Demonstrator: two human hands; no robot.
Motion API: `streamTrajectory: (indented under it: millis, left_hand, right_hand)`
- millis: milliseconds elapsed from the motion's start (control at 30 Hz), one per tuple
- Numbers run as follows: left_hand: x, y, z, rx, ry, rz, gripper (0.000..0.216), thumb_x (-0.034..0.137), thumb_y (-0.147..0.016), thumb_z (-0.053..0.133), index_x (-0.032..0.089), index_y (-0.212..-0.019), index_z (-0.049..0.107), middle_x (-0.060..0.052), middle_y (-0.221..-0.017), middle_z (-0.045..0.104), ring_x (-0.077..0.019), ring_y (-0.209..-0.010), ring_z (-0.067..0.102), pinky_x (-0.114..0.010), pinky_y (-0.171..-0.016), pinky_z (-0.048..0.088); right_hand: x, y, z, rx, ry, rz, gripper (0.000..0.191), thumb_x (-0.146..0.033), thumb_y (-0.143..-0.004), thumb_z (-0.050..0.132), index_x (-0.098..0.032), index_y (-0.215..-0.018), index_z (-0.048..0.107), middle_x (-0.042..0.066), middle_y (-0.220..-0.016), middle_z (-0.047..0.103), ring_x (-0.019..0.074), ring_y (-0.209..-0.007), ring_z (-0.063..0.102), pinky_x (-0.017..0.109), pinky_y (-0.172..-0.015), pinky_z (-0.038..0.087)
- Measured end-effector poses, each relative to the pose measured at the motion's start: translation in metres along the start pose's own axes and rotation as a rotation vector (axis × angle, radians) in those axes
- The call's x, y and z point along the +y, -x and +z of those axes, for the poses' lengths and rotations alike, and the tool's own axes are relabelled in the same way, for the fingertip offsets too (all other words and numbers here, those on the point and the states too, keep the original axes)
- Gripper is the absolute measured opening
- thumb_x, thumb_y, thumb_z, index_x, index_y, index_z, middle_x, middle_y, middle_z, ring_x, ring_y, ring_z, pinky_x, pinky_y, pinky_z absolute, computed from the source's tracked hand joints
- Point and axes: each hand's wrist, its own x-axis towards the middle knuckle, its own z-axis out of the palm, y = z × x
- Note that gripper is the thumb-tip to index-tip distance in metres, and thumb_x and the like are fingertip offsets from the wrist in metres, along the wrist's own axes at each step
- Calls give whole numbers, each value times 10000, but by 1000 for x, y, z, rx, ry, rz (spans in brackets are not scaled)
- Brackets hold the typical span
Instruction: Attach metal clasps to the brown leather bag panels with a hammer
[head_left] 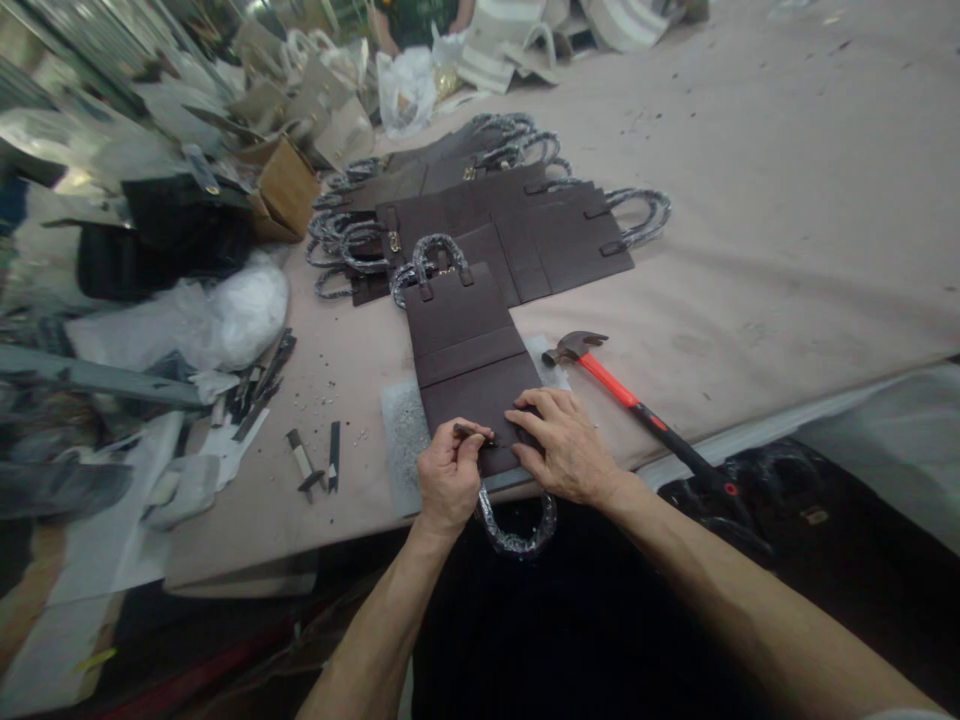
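A dark brown bag panel (465, 350) with plastic-wrapped handles at both ends lies on a pale cutting pad (401, 430) at the table's near edge. My left hand (448, 478) is closed in a pinch on a small dark metal tool (474, 433), its tip on the panel's near end. My right hand (566, 445) lies flat with fingers spread, pressing the panel's near end down. The near handle (517, 525) hangs over the table edge between my wrists.
A hammer with a red and black handle (637, 405) lies right of the panel. Several more brown panels (517, 225) are laid out behind. Punches and small tools (315, 460) lie left, beside white plastic (240, 315), black bags and boxes. Another person stands at the far end.
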Motion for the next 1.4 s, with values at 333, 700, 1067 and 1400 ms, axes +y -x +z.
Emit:
streamTrajectory:
  millis: [333,700,1067,1400]
  left_hand:
    - [-5,0,2,-62,-194,249,136,195,-945,531,210,-919,664,-26,-855,739,-153,-775,720,-257,-764,578]
    - [-13,-1,8,-62,-254,362,127,200,-969,513,209,-948,638,-34,-839,739,-157,-750,726,-249,-741,575]
    - [-18,0,9,-52,-209,475,133,186,-978,513,202,-964,645,-28,-810,743,-144,-715,730,-229,-692,583]
    - [-19,0,9,-13,-245,489,148,193,-967,520,195,-962,668,-35,-780,750,-153,-668,727,-228,-647,577]
  right_hand:
    - [6,1,0,29,-68,-37,365,-300,-889,668,-172,-1231,656,141,-1290,592,321,-1210,521,511,-1040,437]
    - [59,15,-59,-12,70,698,193,-209,-786,624,-160,-973,626,175,-1007,619,344,-997,586,454,-863,467]
    - [5,-4,-94,-128,-611,889,255,-432,-912,471,-233,-759,431,-53,-566,417,100,-432,350,221,-427,316]
    - [-56,10,-125,-13,357,-52,373,-371,-1049,348,-214,-747,501,-7,-538,510,125,-411,350,306,-487,184]
